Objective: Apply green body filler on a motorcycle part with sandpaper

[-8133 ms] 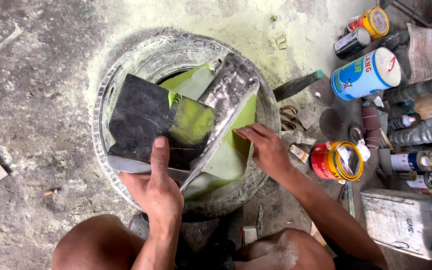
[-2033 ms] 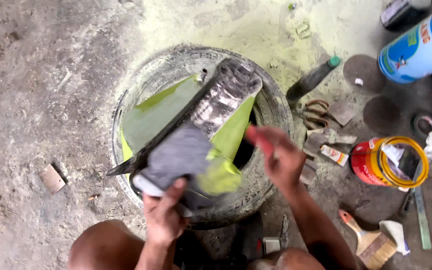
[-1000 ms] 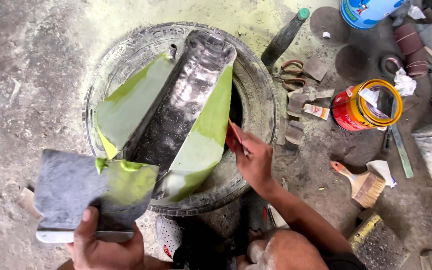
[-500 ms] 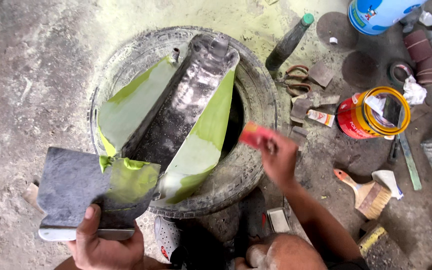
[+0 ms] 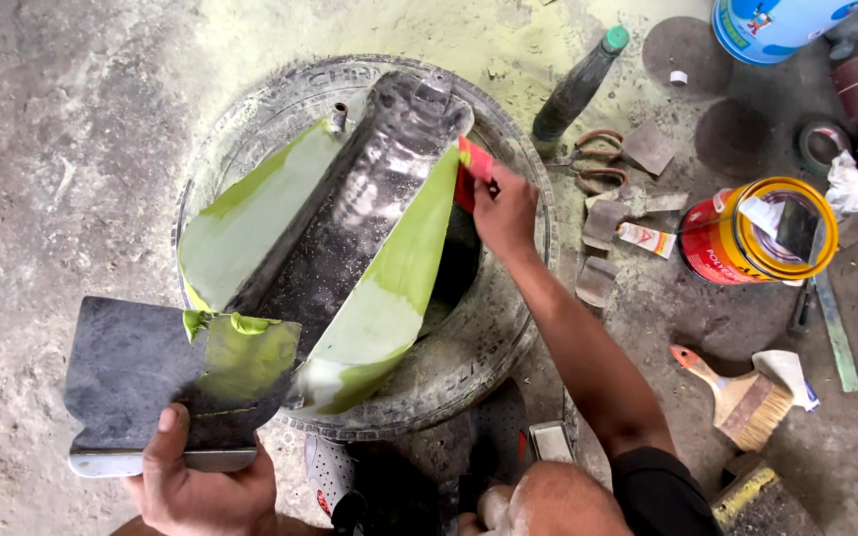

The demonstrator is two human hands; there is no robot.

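A red spreader (image 5: 475, 171) is gripped in the right hand (image 5: 504, 210) against the green-coated metal panel (image 5: 350, 248) on a tyre (image 5: 508, 328), while a putty-smeared board (image 5: 176, 377) is clasped in the left hand (image 5: 201, 481).

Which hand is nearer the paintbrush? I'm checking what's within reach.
Right. The right hand is up at the tyre, left of the paintbrush; the left hand is much farther left.
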